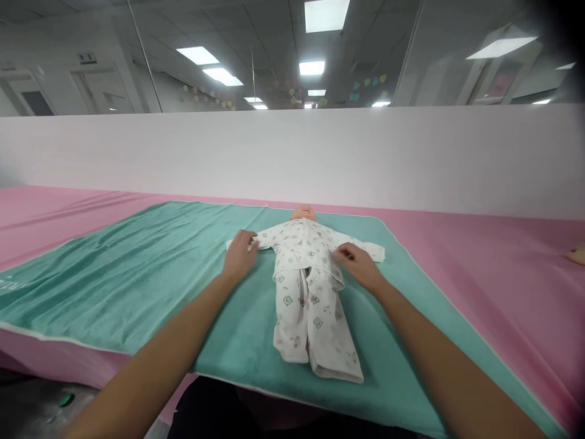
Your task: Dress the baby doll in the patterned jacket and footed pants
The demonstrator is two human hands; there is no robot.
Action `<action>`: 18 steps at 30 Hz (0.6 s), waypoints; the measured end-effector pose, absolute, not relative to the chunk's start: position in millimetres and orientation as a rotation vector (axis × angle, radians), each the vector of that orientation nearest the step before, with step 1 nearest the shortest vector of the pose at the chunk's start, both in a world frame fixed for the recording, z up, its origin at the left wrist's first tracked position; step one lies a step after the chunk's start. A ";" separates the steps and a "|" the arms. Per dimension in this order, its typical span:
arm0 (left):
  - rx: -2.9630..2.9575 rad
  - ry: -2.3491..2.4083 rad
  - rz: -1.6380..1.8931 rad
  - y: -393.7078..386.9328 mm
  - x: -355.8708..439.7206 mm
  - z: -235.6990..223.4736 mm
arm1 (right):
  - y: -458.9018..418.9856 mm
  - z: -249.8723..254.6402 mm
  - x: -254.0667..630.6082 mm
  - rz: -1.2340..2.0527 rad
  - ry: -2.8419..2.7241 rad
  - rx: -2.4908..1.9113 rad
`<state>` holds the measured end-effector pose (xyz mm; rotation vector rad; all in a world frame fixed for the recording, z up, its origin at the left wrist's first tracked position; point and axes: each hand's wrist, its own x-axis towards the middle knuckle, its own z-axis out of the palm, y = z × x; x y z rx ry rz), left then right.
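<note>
A baby doll in a white printed sleepsuit lies on its back on a teal towel, head away from me. My left hand rests on the doll's left-side sleeve, fingers curled on the cloth. My right hand lies on the other sleeve near the chest, fingers bent and pinching the fabric. Both sleeves are stretched outward.
The towel covers a pink padded table that runs left and right. A white partition wall stands behind it with glass above. A small pale object sits at the far right edge. A green scrap lies on the floor.
</note>
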<state>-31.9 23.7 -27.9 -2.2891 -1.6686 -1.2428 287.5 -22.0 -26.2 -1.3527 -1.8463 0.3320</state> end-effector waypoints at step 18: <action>-2.987 -1.306 -1.191 -123.5 -0.4 -26.3 | -142.2 -29.8 245.1 0.481 -2.056 -1.104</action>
